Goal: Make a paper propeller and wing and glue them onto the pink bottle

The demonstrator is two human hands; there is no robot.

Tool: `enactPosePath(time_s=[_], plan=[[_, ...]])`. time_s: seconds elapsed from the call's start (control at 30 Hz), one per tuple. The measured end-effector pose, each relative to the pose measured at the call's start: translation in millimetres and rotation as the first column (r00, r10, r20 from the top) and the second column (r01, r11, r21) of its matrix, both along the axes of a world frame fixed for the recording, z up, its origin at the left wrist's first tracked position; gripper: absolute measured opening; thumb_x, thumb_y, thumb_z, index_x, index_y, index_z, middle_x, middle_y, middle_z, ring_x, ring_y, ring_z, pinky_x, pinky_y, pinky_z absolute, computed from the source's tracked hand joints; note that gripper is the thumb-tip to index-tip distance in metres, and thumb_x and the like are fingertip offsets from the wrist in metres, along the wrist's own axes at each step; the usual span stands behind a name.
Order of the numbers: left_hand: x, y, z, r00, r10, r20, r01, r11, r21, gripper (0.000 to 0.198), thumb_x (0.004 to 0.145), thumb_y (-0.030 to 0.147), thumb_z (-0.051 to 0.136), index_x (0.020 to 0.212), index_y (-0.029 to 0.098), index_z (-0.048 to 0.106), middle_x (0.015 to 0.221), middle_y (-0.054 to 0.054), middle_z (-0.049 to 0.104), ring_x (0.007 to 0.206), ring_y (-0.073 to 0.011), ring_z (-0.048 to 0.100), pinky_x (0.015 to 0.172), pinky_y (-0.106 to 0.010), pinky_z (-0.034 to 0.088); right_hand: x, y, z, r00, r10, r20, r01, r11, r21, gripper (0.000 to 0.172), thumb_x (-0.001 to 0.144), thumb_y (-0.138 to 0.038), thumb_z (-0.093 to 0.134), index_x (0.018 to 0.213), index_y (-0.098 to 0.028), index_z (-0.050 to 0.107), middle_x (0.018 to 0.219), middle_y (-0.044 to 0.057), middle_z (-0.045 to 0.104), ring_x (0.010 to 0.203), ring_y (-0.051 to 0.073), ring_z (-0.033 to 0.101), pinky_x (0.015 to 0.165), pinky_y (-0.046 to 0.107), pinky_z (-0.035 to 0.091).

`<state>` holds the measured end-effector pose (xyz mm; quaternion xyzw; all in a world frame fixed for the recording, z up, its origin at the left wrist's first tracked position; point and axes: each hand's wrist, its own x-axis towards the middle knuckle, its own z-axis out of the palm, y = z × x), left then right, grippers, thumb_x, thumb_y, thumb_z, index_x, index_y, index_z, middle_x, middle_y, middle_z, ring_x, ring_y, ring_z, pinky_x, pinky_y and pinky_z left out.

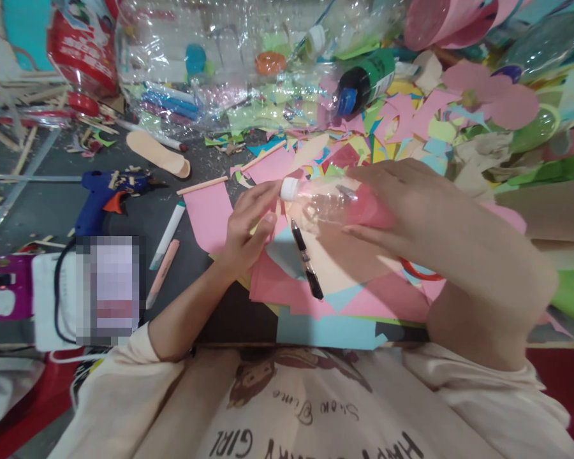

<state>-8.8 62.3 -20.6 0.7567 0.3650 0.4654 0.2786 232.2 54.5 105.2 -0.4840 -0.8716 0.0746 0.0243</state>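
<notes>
A small clear plastic bottle [326, 196] with a white cap and pink at its base end lies sideways above the paper, cap to the left. My right hand [392, 197] is wrapped around the pink end. At the cap, my left hand [253, 220] has its fingers stretched out and thumb apart; the fingertips reach the cap's edge, but I cannot tell how firmly they touch. Under the bottle, a black pen [307, 260] rests on peach, blue and pink paper sheets [358, 264]. Red scissor handles [421, 271] show partly beneath my right forearm.
Left on the dark table are a blue glue gun [95, 197], two markers [168, 236], a wooden spoon-like piece [157, 153] and a power strip [52, 299]. Behind lie large clear bottles [167, 51], a green-labelled dark bottle [366, 83] and many paper scraps.
</notes>
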Motion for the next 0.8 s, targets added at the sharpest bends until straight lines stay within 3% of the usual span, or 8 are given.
enactPosePath(time_s=[0.4, 0.6, 0.8], plan=[[-0.9, -0.6, -10.6, 0.997, 0.022, -0.068, -0.018, 0.998, 0.060, 0.057, 0.099, 0.053, 0.034, 0.153, 0.036, 0.027, 0.144, -0.007, 0.049, 0.133, -0.0261, 0.048, 0.110, -0.044, 0.041, -2.5, 3.5, 2.2, 0.993, -0.077, -0.092, 0.064, 0.989, -0.136, 0.050, 0.094, -0.048, 0.044, 0.135, -0.022, 0.051, 0.121, 0.015, 0.064, 0.118, 0.037, 0.059, 0.096, 0.053, 0.049], [0.9, -2.0, -5.9, 0.999, 0.027, 0.030, -0.027, 0.999, 0.018, 0.050, 0.100, 0.051, 0.032, 0.145, 0.030, 0.043, 0.140, -0.008, 0.054, 0.131, -0.0261, 0.050, 0.108, -0.046, 0.043, -0.1, 5.6, 0.1, 0.990, -0.066, -0.124, 0.054, 0.994, -0.093, 0.054, 0.093, -0.053, 0.045, 0.134, -0.019, 0.052, 0.117, 0.015, 0.067, 0.114, 0.035, 0.061, 0.094, 0.051, 0.050], [-1.4, -3.6, -3.6, 1.000, 0.024, 0.011, -0.024, 1.000, 0.007, 0.052, 0.099, 0.056, 0.031, 0.144, 0.034, 0.043, 0.138, -0.007, 0.057, 0.128, -0.0271, 0.053, 0.107, -0.048, 0.044, -1.3, 5.6, 0.3, 0.995, -0.069, -0.078, 0.065, 0.997, -0.051, 0.047, 0.094, -0.046, 0.045, 0.135, -0.023, 0.051, 0.117, 0.014, 0.067, 0.113, 0.035, 0.062, 0.092, 0.053, 0.051]])
